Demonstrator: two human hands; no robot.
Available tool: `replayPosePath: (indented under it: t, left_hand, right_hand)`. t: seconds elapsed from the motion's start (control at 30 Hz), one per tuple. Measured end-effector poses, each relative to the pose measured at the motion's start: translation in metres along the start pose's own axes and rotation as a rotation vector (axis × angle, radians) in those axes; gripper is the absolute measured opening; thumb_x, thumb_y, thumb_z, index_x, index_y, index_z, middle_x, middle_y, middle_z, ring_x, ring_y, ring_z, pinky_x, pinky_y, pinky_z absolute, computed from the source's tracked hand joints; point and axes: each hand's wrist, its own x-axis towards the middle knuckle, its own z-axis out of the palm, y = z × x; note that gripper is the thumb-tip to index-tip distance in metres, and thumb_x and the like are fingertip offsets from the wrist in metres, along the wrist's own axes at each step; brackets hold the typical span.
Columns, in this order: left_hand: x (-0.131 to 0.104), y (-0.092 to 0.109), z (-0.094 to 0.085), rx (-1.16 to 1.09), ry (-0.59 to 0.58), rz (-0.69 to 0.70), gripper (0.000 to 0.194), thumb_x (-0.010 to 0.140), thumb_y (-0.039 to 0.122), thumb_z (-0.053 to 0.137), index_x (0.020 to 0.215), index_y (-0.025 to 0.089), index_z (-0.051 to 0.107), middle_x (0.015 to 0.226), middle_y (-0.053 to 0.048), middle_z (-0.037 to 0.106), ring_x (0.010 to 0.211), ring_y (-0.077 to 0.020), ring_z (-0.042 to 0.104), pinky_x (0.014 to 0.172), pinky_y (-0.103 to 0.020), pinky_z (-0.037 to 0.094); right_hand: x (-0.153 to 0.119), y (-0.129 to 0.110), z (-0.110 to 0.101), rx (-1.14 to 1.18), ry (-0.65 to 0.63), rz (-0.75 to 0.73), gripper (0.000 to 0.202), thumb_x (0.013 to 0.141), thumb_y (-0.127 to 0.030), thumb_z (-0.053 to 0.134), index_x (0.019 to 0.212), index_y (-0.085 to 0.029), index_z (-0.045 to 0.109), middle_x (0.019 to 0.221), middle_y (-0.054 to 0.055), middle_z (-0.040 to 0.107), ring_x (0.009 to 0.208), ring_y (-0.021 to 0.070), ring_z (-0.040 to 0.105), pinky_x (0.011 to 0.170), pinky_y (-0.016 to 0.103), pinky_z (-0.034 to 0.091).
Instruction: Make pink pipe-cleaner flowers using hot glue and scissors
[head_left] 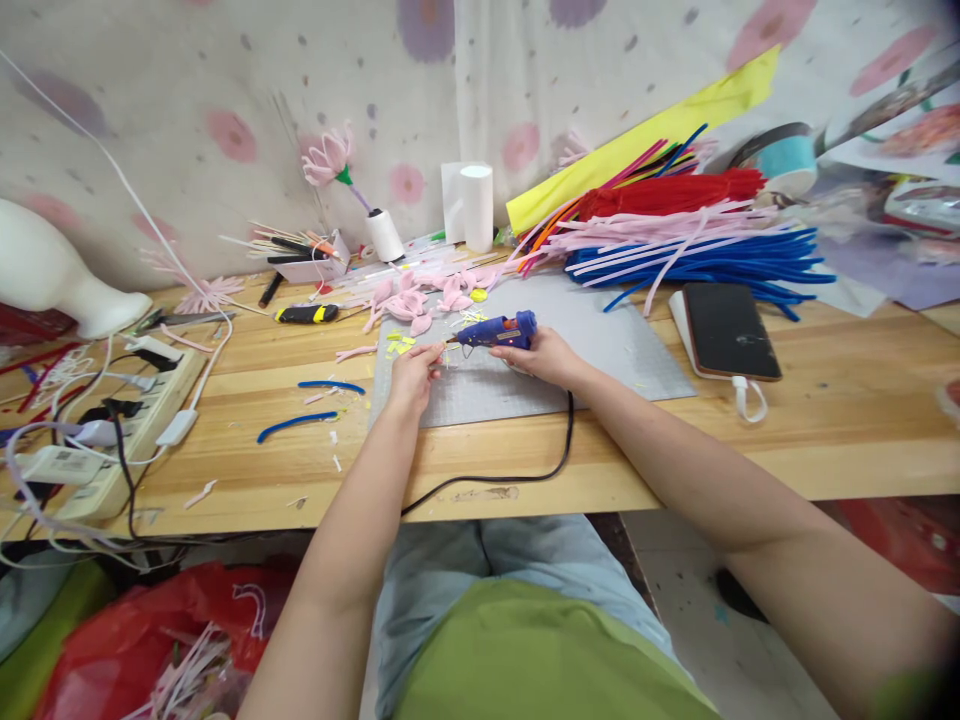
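My right hand (pixel 546 358) is wrapped around a blue hot glue gun (pixel 491 330), whose nozzle points left. Its black cord (pixel 564 440) runs down from the grip and along the table's front edge. Close to the nozzle, the fingers of my left hand (pixel 420 375) are pinched together on something too small to make out. Both hands are over a grey cutting mat (pixel 622 350). Just beyond them lie pink fuzzy petal shapes (pixel 409 305), and small yellow pieces (pixel 399 344) are scattered beside my left hand.
Blue pipe cleaners (pixel 705 258) are heaped at the back right with pink and red ones. A phone (pixel 731 330) rests on a stand at right. At left are a power strip (pixel 135 430), a yellow-black cutter (pixel 307 314) and two short blue stems (pixel 296 427). A pink flower (pixel 330 160) stands behind.
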Motion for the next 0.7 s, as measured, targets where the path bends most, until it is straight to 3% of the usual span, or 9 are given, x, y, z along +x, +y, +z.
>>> replayPosePath:
  t: [0.7]
  left_hand:
    - [-0.0022,0.0017,0.0016,0.014,0.001,0.002,0.011,0.054,0.01,0.073,0.057,0.01,0.062,0.054,0.002,0.053,0.049,-0.0041,0.045,0.041,-0.017,0.027]
  right_hand:
    - [-0.0009,-0.0022,-0.0006,-0.002,-0.007,-0.014,0.042,0.063,-0.056,0.064,0.072,-0.015,0.061,0.055,-0.002,0.05,0.054,0.0104,0.043,0.058,0.026,0.037]
